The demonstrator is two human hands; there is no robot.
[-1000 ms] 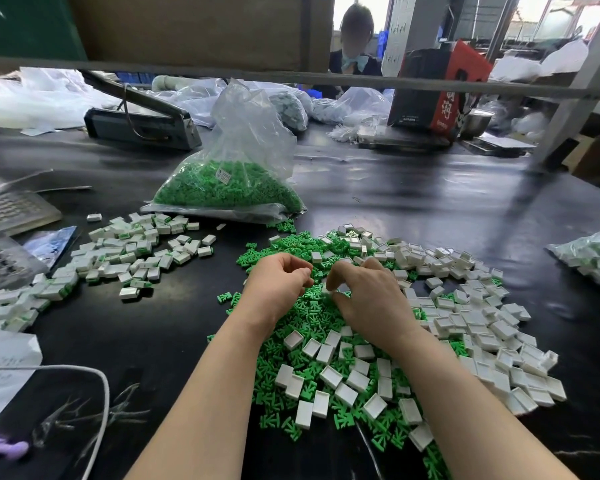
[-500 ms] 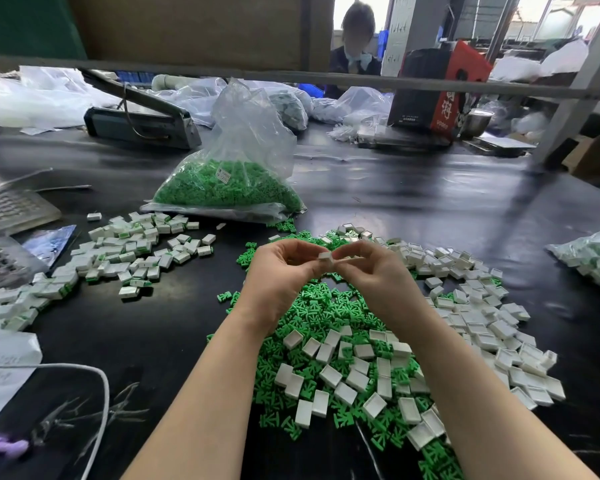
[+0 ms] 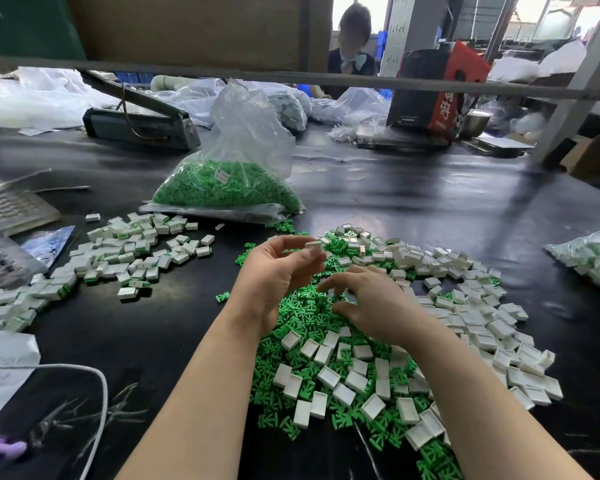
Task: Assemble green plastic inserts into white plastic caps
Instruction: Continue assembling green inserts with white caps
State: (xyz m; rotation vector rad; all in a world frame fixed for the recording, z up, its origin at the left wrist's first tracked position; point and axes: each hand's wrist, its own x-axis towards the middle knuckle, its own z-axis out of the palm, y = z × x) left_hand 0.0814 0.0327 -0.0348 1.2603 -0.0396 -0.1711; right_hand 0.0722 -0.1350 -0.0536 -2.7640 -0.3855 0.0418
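A white cap (image 3: 314,246) is pinched at the fingertips of the left hand (image 3: 278,271), raised above the mixed pile (image 3: 326,341) on the tabletop (image 3: 430,209). The right hand (image 3: 368,299) is spread with relaxed fingers, holding nothing, low over the green inserts (image 3: 305,310). Whether this cap is already filled cannot be told. If it is, it is best dropped on the finished heap (image 3: 129,258) at the left; meanwhile a single insert should be picked cleanly, turned to match the cap's open face, and pressed in squarely until seated.
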